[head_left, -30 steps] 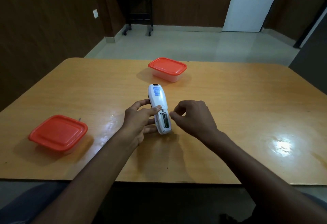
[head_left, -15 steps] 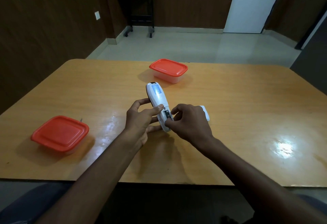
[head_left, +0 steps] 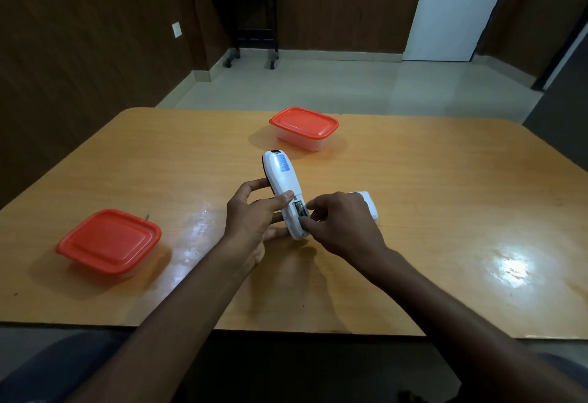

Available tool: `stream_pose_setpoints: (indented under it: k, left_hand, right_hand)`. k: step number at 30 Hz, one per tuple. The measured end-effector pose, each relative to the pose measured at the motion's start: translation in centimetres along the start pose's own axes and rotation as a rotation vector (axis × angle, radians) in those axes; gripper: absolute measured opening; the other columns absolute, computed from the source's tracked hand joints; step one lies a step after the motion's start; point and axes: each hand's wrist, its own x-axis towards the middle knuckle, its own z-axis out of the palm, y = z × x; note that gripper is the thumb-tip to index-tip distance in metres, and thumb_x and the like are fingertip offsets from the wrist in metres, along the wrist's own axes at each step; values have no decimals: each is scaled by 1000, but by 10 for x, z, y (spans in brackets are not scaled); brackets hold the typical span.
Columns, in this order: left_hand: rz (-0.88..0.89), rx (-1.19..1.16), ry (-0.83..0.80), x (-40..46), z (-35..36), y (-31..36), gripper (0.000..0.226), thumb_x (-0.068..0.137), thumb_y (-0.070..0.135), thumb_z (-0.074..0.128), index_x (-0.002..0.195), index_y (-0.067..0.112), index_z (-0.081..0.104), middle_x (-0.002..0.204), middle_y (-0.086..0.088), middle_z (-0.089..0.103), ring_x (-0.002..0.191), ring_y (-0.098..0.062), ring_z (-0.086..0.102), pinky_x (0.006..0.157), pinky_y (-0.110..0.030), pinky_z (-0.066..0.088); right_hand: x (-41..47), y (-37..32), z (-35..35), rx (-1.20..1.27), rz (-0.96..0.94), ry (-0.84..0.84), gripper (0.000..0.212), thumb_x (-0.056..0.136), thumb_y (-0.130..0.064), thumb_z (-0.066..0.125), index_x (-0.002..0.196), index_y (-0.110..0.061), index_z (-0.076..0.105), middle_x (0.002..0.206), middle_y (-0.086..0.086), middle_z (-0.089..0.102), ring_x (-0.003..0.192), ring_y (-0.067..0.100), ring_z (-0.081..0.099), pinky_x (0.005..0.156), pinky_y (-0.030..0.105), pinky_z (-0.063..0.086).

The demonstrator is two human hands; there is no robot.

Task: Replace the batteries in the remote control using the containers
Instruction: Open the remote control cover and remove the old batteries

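Observation:
My left hand [head_left: 251, 221] grips a white remote control [head_left: 284, 185] back side up, just above the middle of the wooden table [head_left: 445, 199]. Its battery compartment [head_left: 299, 208] is uncovered. My right hand [head_left: 345, 223] has its fingertips at the compartment's near end, curled on a battery there; the battery itself is mostly hidden. The white battery cover [head_left: 369, 204] lies on the table behind my right hand. Two clear containers have red lids on: one [head_left: 109, 242] at the near left, one [head_left: 304, 127] at the far middle.
The table's near edge runs just below my forearms. A bright glare patch [head_left: 509, 267] shows on the right part of the tabletop. Beyond the table are tiled floor, a black wheeled stand [head_left: 251, 21] and a white door [head_left: 455, 8].
My right hand moved left from beside the remote onto the open battery compartment. The battery cover came into sight behind it. The left hand kept its grip and tilted the remote slightly.

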Motion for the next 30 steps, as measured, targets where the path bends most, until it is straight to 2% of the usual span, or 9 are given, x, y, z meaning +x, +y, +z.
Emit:
stream_pose_setpoints:
  k: [4, 7, 10, 13, 15, 20, 23, 26, 30]
  left_hand:
    - [4, 4, 13, 1, 1, -2, 43, 82, 5, 80, 115, 23, 61, 102, -16, 75, 81, -31, 78, 71, -55, 63]
    - [-9, 15, 18, 3, 1, -1, 40, 82, 7, 80, 113, 24, 62, 102, -13, 74, 82, -31, 77, 70, -54, 63]
    - [-42, 59, 36, 6, -2, 0, 40, 83, 10, 80, 117, 24, 63, 104, -12, 74, 85, -29, 77, 69, -50, 64]
    - [-39, 152, 57, 9, -6, -1, 37, 83, 13, 80, 115, 25, 67, 96, -9, 77, 73, -20, 76, 52, -32, 61]
    - [-28, 220, 63, 11, -7, -3, 35, 82, 15, 81, 114, 22, 69, 94, -8, 78, 67, -17, 75, 46, -25, 55]
    - [-29, 369, 68, 17, -12, -9, 40, 79, 17, 83, 118, 16, 73, 96, -8, 78, 76, -23, 77, 56, -29, 57]
    - [17, 477, 60, 19, -15, -9, 39, 79, 21, 83, 118, 17, 74, 91, -5, 79, 72, -21, 77, 60, -31, 60]
    - [93, 649, 84, 22, -19, -8, 33, 79, 27, 83, 111, 20, 77, 84, -2, 79, 64, -18, 76, 74, -38, 64]
    - [127, 746, 110, 22, -24, -6, 26, 77, 31, 85, 99, 18, 79, 78, -4, 78, 59, -19, 75, 72, -41, 64]
  right_hand:
    - [-4, -5, 1, -56, -51, 57, 19, 81, -23, 70, 91, -11, 81, 65, 1, 68, 55, 10, 52, 54, 21, 36]
    - [-2, -4, -1, -72, -25, 47, 21, 80, -22, 69, 95, -13, 81, 74, 1, 75, 64, 14, 63, 59, 29, 49]
    - [5, 4, -9, -108, 45, 98, 25, 80, -21, 68, 103, -16, 77, 81, 0, 77, 76, 18, 70, 73, 35, 57]
    - [10, 16, -15, -235, 119, 31, 17, 78, -21, 70, 93, -19, 78, 79, -1, 76, 70, 18, 67, 62, 31, 55]
    - [11, 21, -16, -336, 149, -22, 14, 77, -22, 71, 87, -20, 80, 76, -1, 73, 69, 18, 65, 56, 29, 53]
    - [14, 28, -11, -399, 180, -82, 10, 79, -19, 70, 85, -15, 77, 77, 4, 71, 71, 23, 64, 56, 31, 52]
    - [13, 32, -8, -376, 168, -87, 11, 81, -16, 66, 86, -12, 74, 81, 6, 71, 75, 26, 64, 58, 31, 52]
    - [15, 36, -6, -390, 171, -91, 12, 82, -18, 65, 88, -12, 74, 82, 8, 71, 79, 29, 63, 59, 30, 49]
    - [18, 37, -7, -410, 180, -95, 12, 81, -19, 68, 87, -12, 75, 81, 7, 71, 73, 28, 65, 59, 33, 54]
